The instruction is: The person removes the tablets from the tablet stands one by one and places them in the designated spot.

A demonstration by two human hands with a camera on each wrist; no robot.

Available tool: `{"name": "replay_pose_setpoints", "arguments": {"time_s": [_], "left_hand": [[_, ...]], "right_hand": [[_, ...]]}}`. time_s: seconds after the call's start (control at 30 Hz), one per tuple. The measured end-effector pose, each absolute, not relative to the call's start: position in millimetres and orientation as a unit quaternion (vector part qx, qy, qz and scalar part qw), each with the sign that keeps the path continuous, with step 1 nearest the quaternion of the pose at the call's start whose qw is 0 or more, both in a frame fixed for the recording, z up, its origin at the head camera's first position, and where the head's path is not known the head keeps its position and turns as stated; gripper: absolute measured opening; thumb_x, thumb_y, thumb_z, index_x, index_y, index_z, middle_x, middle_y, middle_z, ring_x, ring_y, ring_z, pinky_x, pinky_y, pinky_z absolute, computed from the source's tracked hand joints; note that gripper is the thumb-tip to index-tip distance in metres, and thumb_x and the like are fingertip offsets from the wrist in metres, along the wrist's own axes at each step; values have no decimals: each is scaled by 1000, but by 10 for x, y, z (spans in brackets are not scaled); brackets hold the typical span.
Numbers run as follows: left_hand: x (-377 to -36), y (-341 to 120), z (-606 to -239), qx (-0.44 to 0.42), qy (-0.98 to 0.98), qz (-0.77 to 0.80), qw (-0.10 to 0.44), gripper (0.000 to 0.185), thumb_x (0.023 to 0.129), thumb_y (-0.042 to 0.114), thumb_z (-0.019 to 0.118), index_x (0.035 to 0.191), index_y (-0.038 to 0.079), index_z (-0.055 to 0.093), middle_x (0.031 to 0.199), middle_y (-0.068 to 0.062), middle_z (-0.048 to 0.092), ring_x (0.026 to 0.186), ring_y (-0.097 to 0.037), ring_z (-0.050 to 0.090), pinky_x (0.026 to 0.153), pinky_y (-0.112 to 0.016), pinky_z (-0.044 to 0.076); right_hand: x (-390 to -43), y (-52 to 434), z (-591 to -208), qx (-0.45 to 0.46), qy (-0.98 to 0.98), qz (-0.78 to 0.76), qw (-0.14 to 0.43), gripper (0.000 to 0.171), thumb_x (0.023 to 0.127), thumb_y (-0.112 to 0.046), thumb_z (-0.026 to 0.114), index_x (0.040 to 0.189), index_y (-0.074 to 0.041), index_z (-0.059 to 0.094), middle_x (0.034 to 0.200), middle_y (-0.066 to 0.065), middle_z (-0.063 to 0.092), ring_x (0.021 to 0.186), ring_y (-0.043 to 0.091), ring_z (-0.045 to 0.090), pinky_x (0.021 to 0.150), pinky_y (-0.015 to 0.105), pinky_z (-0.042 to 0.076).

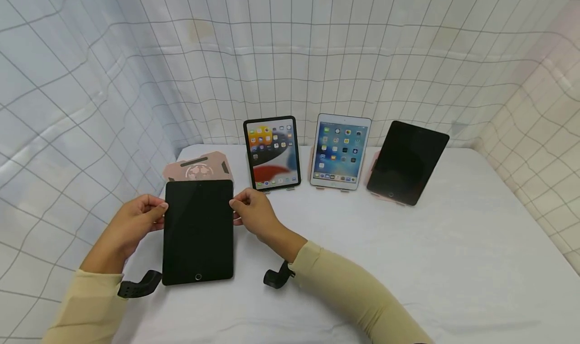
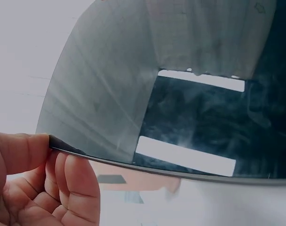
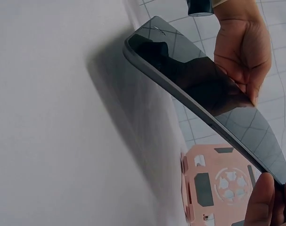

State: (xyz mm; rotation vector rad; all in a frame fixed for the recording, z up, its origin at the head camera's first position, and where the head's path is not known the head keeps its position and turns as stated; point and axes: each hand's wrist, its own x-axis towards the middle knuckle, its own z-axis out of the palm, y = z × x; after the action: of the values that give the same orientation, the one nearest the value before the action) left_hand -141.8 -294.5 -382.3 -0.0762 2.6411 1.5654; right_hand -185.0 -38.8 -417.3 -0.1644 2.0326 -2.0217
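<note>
The black tablet (image 1: 198,231), screen dark, is pinched at its upper side edges by the left hand (image 1: 131,223) and right hand (image 1: 256,214), just before the pink stand (image 1: 198,168). Best keep both grips level, edges only.

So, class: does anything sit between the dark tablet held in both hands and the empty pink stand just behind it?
Nothing visible does. The dark tablet hangs right before the pink stand, with only bare white table around them.
</note>
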Motion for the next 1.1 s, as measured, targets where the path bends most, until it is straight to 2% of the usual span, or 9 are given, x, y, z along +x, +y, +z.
{"name": "replay_pose_setpoints", "arguments": {"time_s": [0.23,0.63,1.1], "left_hand": [[-1381,-2985,-3902,-33,858,508,64,23,105,11,48,109,-12,48,84,-4,54,73,-13,54,68,-24,55],[-1334,-3036,-3972,-47,862,490,119,23,105,13,47,105,-9,51,84,-4,53,74,-14,56,68,-26,54],[-1350,-3108,-4063,-51,854,491,165,18,105,9,44,102,-8,52,85,-4,52,74,-14,55,67,-27,54]], "right_hand": [[-1758,-433,-4258,-43,695,-702,147,8,97,-7,63,91,-2,59,75,5,56,62,12,57,58,26,57],[-1645,-497,-4419,-4,701,-692,170,8,97,-8,63,91,-4,59,73,7,57,59,14,56,57,30,57],[-1580,-514,-4466,-2,705,-686,178,12,96,-4,63,85,-3,59,68,5,55,55,13,55,52,27,55]]}}
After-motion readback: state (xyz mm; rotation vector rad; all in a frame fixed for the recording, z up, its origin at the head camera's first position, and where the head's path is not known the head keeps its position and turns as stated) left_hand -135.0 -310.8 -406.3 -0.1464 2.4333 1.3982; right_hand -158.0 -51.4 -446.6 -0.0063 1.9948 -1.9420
